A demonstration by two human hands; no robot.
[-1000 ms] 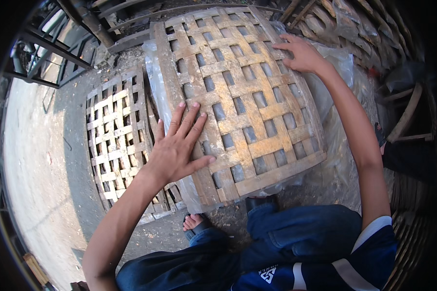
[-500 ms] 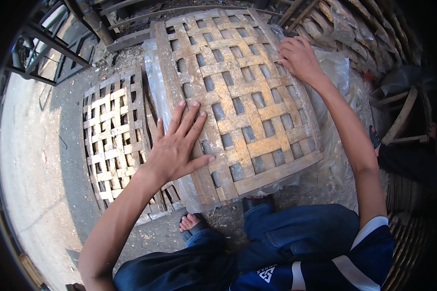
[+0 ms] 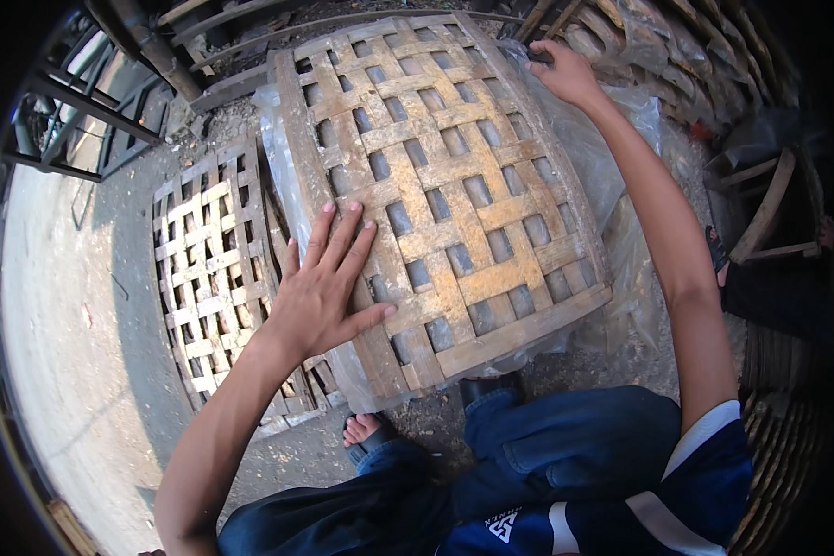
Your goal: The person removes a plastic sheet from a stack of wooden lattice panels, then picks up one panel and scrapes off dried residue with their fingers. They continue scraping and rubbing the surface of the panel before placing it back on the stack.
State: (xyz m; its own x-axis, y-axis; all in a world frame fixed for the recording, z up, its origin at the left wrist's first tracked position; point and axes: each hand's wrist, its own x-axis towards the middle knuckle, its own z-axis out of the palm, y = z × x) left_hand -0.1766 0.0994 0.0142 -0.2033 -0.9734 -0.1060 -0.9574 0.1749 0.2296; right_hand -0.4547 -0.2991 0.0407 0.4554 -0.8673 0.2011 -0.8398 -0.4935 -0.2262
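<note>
A woven lattice panel of flat bamboo or wood strips in a wooden frame (image 3: 463,213) lies in front of me, over a clear plastic sheet (image 3: 635,139) that sticks out around its edges. My left hand (image 3: 320,296) rests flat on the panel's left side, fingers spread. Beyond the panel's far right edge, my right hand (image 3: 570,76) is raised with its fingers curled together, apparently pinching the sheet's edge. The fingertips there are small and partly hidden.
A second lattice panel (image 3: 211,264) lies lower, to the left. Stacked wavy-edged panels and plastic (image 3: 676,56) stand at the far right. A dark metal frame (image 3: 93,111) is at the far left, a wooden frame (image 3: 760,213) at the right. Someone's dark-clothed leg (image 3: 774,310) shows there.
My right hand has lifted off the panel's right edge to its far right, its fingers now curled. The left hand stays flat on the panel. The view has shifted slightly.
</note>
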